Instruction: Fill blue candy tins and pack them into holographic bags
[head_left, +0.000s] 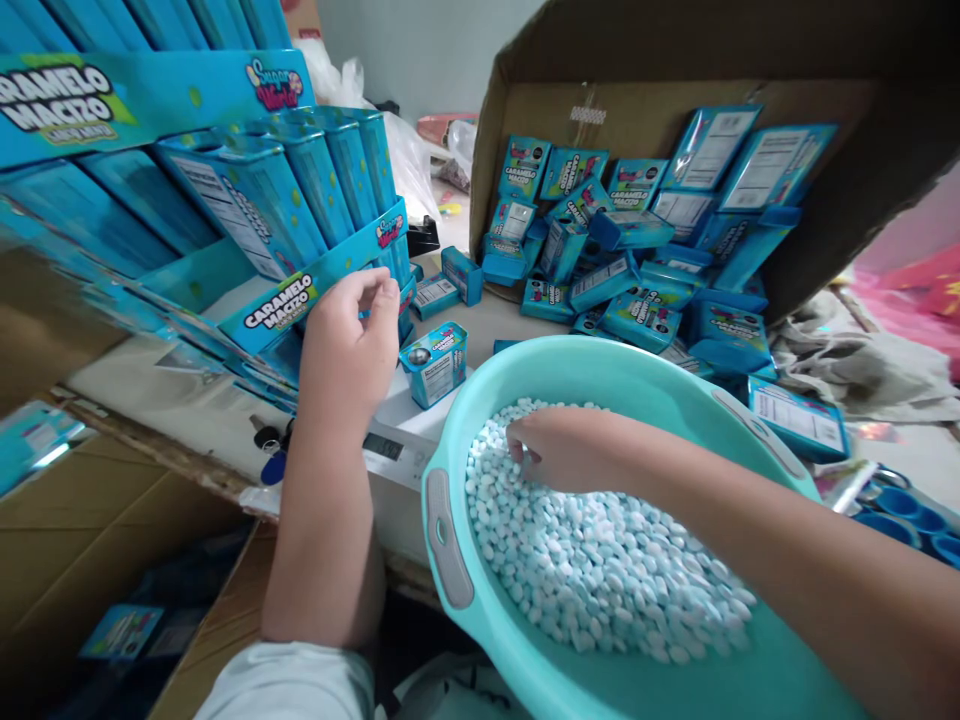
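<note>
My left hand [352,345] is raised at the front edge of a blue "Caramelo Macizo" display tray [300,295], fingers curled together against a small blue box there. My right hand [559,450] reaches into a turquoise basin [450,530] and its fingers dig into the pile of small white-and-blue candies [600,560]. What the fingers hold among the candies is hidden. A small blue tin box [435,362] stands on a white scale [390,440] between the two hands.
A tipped cardboard carton [825,150] at the back right spills several blue candy boxes [637,270]. Tall blue boxes [322,170] fill the display at left. Keys [270,450] lie by the scale. Open cardboard cartons [97,540] sit lower left.
</note>
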